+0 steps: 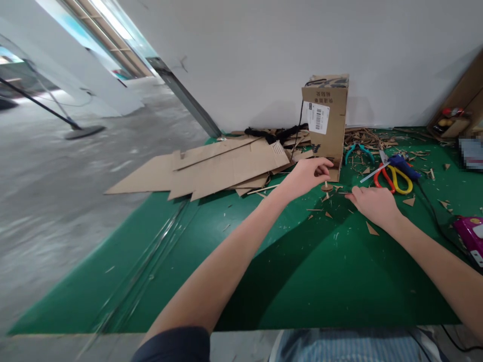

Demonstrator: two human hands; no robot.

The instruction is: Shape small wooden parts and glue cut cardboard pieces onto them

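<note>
Beside the front of a tall cardboard box (326,125), my left hand (307,176) hovers with bent fingers slightly apart, and I see nothing between them. Just under its fingertips is a small cardboard disc (327,188) with a short thin stick through its middle, like a spinning top. My right hand (373,203) is to the right of the disc, near the table surface. Its thumb and fingers are pinched together, with a thin dark sliver (342,193) poking out towards the disc; its kind is too small to make out.
Flat cardboard sheets (234,168) lie left of the box. To the right are teal pliers (359,151), scissors with red and yellow handles (400,180), a blue-handled tool (405,166) with a cord, and a magenta device (470,234). Cardboard scraps (372,229) dot the green table (302,281).
</note>
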